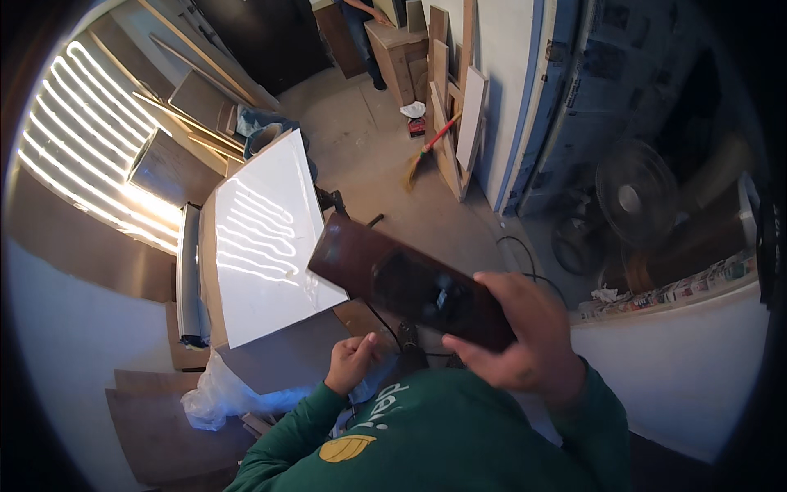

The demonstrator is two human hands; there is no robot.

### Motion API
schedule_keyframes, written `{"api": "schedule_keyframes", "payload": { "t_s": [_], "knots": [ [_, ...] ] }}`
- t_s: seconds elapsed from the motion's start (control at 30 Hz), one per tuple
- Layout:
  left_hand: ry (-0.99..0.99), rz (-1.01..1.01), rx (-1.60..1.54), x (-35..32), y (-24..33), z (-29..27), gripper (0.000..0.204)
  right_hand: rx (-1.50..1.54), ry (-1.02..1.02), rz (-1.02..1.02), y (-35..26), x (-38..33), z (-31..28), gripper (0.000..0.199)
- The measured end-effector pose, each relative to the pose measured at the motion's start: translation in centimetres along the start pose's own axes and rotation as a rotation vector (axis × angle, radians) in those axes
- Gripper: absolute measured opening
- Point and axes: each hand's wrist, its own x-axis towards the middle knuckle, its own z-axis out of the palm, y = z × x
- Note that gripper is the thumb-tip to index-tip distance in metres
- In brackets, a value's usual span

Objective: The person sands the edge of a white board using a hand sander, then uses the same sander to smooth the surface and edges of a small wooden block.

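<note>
My right hand (525, 332) grips the near end of a long, dark reddish-brown rectangular block (410, 283), thumb on one side and fingers on the other. A darker, shiny patch lies on its upper face; I cannot tell its exact kind. The block is held up in front of me, its far end overlapping the edge of a glossy white sheet (254, 295) that lies on a work table to the left. Close to my body, my left hand (351, 363) is curled closed, apart from the block, with nothing visible in it.
Clear plastic wrapping (211, 398) hangs below the table. Boards (471, 119) lean on the far wall beside a broom (426, 156) with a red handle. A fan (631, 193) stands at right, cables trail on the floor, and another person's hand (380, 16) touches a wooden cabinet (398, 61).
</note>
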Motion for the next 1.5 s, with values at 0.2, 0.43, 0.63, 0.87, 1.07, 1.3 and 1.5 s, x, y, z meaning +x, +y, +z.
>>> {"api": "schedule_keyframes", "payload": {
  "t_s": [0.2,0.43,0.63,0.87,1.07,1.3,1.5],
  "knots": [
    [0.048,0.836,0.407,0.2,8.2,1.3,0.01,-0.155,0.011,0.039,3.1,0.2,2.7,0.066],
    [0.306,1.379,0.796,-0.4,19.3,2.9,0.033,-0.258,-0.002,-0.012,4.1,0.4,3.0,0.061],
    [-0.144,1.579,1.165,3.4,22.9,1.4,0.025,-0.314,-0.213,-0.092,4.2,1.7,0.7,0.047],
    [-0.346,1.729,1.36,4.3,24.3,1.7,0.021,-0.329,-0.375,-0.172,4.6,2.5,-0.8,0.036],
    [-0.428,1.691,1.407,4.7,23.7,1.7,0.029,-0.401,-0.501,-0.208,3.9,3.6,-1.5,0.029],
    [-0.328,1.593,1.355,5.3,22.5,2.6,0.021,-0.476,-0.537,-0.25,4.5,4.4,-1.2,0.028],
    [-0.409,1.407,0.871,5.0,21.0,1.9,0.02,-0.442,-0.471,-0.278,4.9,5.1,-1.4,0.031]
  ]
}}
